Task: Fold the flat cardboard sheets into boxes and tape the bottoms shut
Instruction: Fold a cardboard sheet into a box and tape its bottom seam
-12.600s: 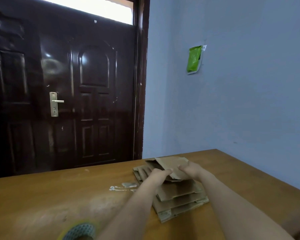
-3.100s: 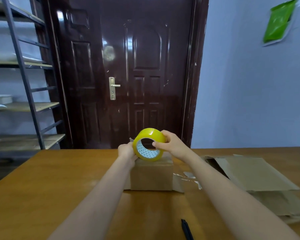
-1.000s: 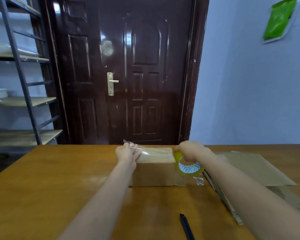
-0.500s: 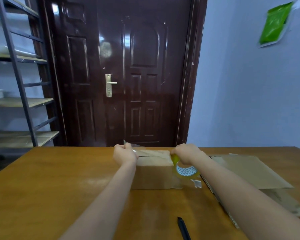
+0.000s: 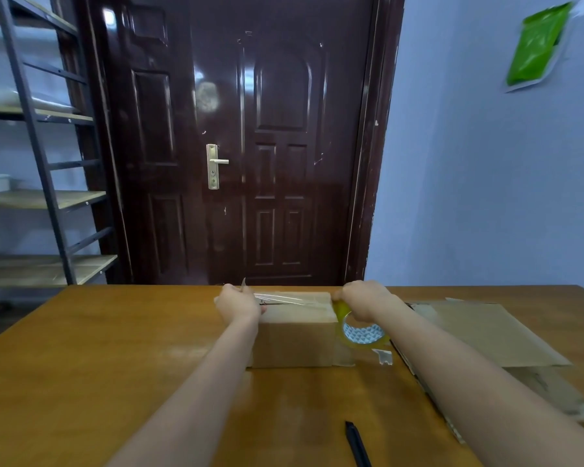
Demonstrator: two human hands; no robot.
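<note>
The wooden counter (image 5: 115,348) fills the lower half of the view, and a folded cardboard box (image 5: 294,335) stands on it near the far edge, in front of the dark door (image 5: 250,146). To the right of the box a stack of flat cardboard sheets (image 5: 486,335) lies on the counter, close to the box but apart from it, partly covered by the right forearm. To the left of the box, past the counter's far corner, stands a metal shelf rack (image 5: 41,163). On the box's top face a strip of clear tape (image 5: 284,299) runs from side to side (glossy, with a loose end standing up at the left). The left hand (image 5: 238,303) is closed at the box's upper left edge, pinching that end of the tape against it. The right hand (image 5: 364,299) is curled shut over a yellow tape roll (image 5: 361,332), which hangs just beside the box's right face with its patterned core showing. Small scraps of tape (image 5: 383,356) lie on the counter below the roll, by the box's lower right corner. Nearer the camera than the box, a black pen (image 5: 357,444) lies on the counter.
</note>
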